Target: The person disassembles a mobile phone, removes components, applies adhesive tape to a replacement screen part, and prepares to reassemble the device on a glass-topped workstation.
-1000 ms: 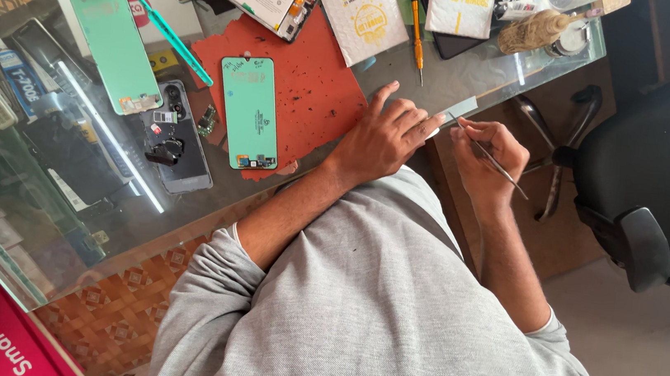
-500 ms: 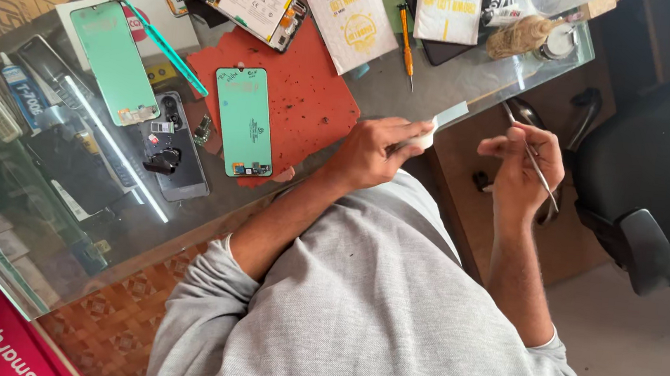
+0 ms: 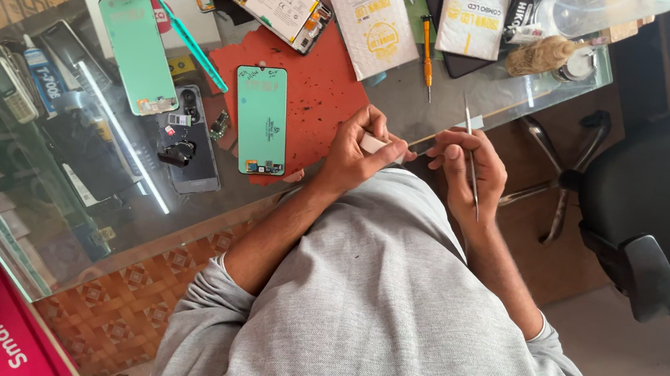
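At the middle of the frame, the left hand [image 3: 359, 153] has its fingers closed around a small white piece [image 3: 373, 143], just past the table [image 3: 477, 95] edge. Beside it, the right hand [image 3: 465, 173] pinches thin tweezers [image 3: 471, 157], tips pointing up the frame. Left of the hands, a green phone screen [image 3: 262, 118] lies flat on a red mat [image 3: 325, 87]. A clear tub [image 3: 594, 10] sits at the upper right; what is in it cannot be told.
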